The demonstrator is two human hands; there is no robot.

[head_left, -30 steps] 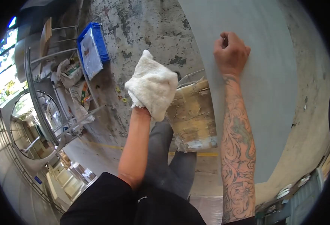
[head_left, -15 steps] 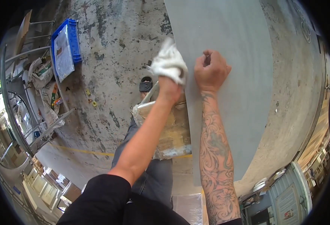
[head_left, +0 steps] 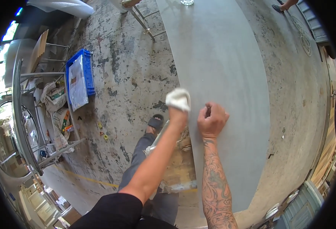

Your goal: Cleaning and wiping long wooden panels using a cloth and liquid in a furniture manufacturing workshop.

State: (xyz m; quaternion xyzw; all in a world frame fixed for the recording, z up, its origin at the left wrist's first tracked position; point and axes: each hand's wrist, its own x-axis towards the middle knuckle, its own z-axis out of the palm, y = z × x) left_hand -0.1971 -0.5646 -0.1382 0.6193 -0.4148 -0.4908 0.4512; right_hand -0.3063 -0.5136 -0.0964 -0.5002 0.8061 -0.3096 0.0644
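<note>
**White cloth pressed at the edge of a grey slab**

The left hand (head_left: 176, 114) has its fingers closed round a bunched white cloth (head_left: 178, 98), soft and crumpled, which sits on the left edge of a long, smooth, matte grey desk (head_left: 221, 57). The cloth covers the fingers from above. Just to its right, the right hand (head_left: 212, 120) rests on the slab with fingers curled into a loose fist, holding nothing visible. Left of the slab lies mottled, worn concrete floor (head_left: 130, 76), with a blue plastic crate (head_left: 80, 78) farther left.
</note>
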